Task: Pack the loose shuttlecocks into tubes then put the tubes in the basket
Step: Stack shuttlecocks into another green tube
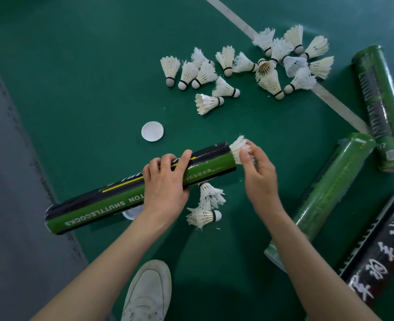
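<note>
Left hand (166,179) grips the black-and-green tube (94,205) round its middle, fingers curled over the top and thumb on the near side. The tube is held off the green court floor (87,89), lying nearly flat, with its open end pointing right and slightly far. A shuttlecock (237,148) sits in that open end, cork inside and feather skirt sticking out. Right hand (258,174) pinches the feather skirt between thumb and fingertips, right at the tube mouth.

Two loose shuttlecocks lie on the floor just under and near of the tube: one (208,195) is partly tucked beneath it, the other (203,216) is just near of the first with its cork pointing right. A white round lid (152,131) lies on the floor just far of the tube. A second white lid (131,213) peeks out from under the tube by the left wrist.

Far side: a scattered pile of loose shuttlecocks, a left cluster (191,72) and a right cluster (284,59), the latter lying over a white court line (237,22).

Right side, on the floor: one green tube (381,100) at far right, another green tube (330,193) nearer, and a black tube with white characters (381,258) nearest. A white shoe (147,295) is at the near edge. A grey floor strip (17,181) runs along the left.
</note>
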Demonstrator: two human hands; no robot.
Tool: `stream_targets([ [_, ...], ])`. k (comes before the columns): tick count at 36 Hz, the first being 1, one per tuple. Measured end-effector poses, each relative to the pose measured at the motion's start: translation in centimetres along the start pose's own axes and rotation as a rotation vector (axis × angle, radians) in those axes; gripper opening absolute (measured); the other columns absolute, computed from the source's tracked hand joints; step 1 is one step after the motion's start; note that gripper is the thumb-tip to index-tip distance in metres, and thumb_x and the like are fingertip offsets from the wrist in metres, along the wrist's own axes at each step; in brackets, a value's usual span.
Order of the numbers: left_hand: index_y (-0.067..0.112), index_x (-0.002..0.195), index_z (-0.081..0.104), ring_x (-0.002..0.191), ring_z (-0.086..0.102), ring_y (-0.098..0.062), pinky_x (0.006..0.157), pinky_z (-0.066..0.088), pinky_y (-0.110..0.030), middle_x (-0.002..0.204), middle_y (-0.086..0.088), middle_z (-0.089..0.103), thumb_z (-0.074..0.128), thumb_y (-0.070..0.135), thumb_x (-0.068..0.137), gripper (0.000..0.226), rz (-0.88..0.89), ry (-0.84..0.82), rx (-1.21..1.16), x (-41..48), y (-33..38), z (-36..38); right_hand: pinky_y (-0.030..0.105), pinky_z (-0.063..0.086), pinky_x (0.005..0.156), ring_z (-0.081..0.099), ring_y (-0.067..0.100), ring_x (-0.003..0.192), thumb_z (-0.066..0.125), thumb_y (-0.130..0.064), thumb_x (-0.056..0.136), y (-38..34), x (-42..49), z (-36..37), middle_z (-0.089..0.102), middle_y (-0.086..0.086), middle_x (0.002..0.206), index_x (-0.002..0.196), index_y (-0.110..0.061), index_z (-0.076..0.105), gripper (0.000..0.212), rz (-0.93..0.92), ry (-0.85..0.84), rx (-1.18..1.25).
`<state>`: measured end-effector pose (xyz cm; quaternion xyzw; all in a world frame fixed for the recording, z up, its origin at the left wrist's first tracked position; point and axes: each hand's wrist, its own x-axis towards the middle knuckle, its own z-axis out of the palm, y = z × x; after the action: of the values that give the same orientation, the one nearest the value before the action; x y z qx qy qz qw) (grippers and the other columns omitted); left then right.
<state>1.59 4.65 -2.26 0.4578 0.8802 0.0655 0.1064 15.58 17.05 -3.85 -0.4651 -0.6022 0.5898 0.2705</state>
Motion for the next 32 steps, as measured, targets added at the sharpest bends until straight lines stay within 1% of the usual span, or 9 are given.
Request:
stream_targets([
  [5,0.032,0.144,0.028,0.117,0.031,-0.028,0.102,0.018,-0.037,0.13,-0.005,0.04,0.068,0.02,0.079,0.077,0.024,0.019,-0.022,-0.9,0.1,0.2,0.001,0.024,0.103,0.029,-0.01,0.136,0.033,-0.038,0.102,-1.2,-1.8,-0.1,0.033,-0.019,0.147,0.144,-0.043,0.026,0.043,-0.046,-0.158,0.058],
  [10,0.029,0.142,0.036,0.112,0.035,-0.029,0.098,0.019,-0.037,0.125,-0.007,0.045,0.072,0.018,0.075,0.077,0.052,0.066,-0.041,-1.5,0.3,0.3,-0.001,0.018,0.104,0.02,-0.023,0.132,0.026,-0.054,0.094,-1.1,-3.0,-0.1,0.026,-0.037,0.142,0.139,-0.051,0.025,0.046,-0.053,-0.221,0.029],
  [18,0.029,0.14,0.039,0.111,0.039,-0.032,0.098,0.026,-0.042,0.123,-0.009,0.048,0.075,0.02,0.073,0.077,0.018,0.067,-0.01,-2.4,-1.1,0.8,0.003,0.012,0.107,0.014,-0.011,0.14,0.024,-0.052,0.094,-0.7,-4.3,1.3,0.022,-0.021,0.154,0.146,-0.039,0.027,0.053,0.031,-0.343,-0.01],
  [20,0.03,0.141,0.036,0.112,0.037,-0.032,0.099,0.023,-0.041,0.125,-0.009,0.046,0.072,0.019,0.075,0.076,-0.017,0.059,0.015,-2.4,-1.6,0.8,0.003,0.018,0.105,0.027,-0.009,0.135,0.029,-0.043,0.102,-0.2,-4.3,1.3,0.031,-0.016,0.151,0.145,-0.033,0.035,0.045,0.044,-0.258,-0.065],
  [22,0.031,0.142,0.033,0.114,0.034,-0.031,0.1,0.021,-0.039,0.127,-0.008,0.043,0.069,0.019,0.077,0.075,-0.056,0.047,0.034,-2.4,-2.2,0.7,0.0,0.031,0.09,0.044,-0.009,0.113,0.038,-0.032,0.103,0.6,-4.3,1.2,0.045,-0.008,0.137,0.142,-0.027,0.041,0.039,0.087,-0.168,-0.145],
  [25,0.031,0.143,0.03,0.114,0.032,-0.031,0.101,0.02,-0.04,0.129,-0.008,0.041,0.068,0.019,0.079,0.075,-0.084,0.028,0.06,-2.5,-3.3,0.6,0.015,0.037,0.077,0.049,0.006,0.085,0.046,-0.024,0.101,1.8,-4.6,0.7,0.052,-0.001,0.099,0.14,-0.025,0.044,0.039,0.118,-0.181,-0.35],
  [27,0.032,0.143,0.029,0.115,0.032,-0.03,0.101,0.02,-0.04,0.129,-0.008,0.04,0.067,0.019,0.079,0.075,-0.093,0.015,0.069,-2.7,-3.7,0.7,0.026,0.042,0.072,0.055,0.019,0.08,0.046,-0.024,0.101,2.3,-5.1,0.7,0.056,0.002,0.085,0.139,-0.027,0.044,0.039,0.186,-0.234,-0.367],
  [29,0.032,0.143,0.028,0.115,0.032,-0.03,0.102,0.02,-0.04,0.13,-0.008,0.039,0.066,0.02,0.08,0.075,-0.097,-0.004,0.07,-3.1,-4.0,0.9,0.029,0.05,0.07,0.062,0.027,0.088,0.045,-0.028,0.101,2.4,-5.8,1.1,0.065,0.006,0.091,0.141,-0.032,0.041,0.04,0.249,-0.291,-0.339],
  [32,0.031,0.144,0.027,0.116,0.032,-0.03,0.103,0.02,-0.04,0.131,-0.008,0.039,0.066,0.019,0.081,0.075,-0.106,-0.022,0.055,-3.8,-4.2,1.2,0.02,0.046,0.07,0.059,0.01,0.09,0.043,-0.033,0.102,2.5,-6.2,2.1,0.062,-0.004,0.118,0.147,-0.034,0.032,0.046,0.273,-0.402,-0.385],
])
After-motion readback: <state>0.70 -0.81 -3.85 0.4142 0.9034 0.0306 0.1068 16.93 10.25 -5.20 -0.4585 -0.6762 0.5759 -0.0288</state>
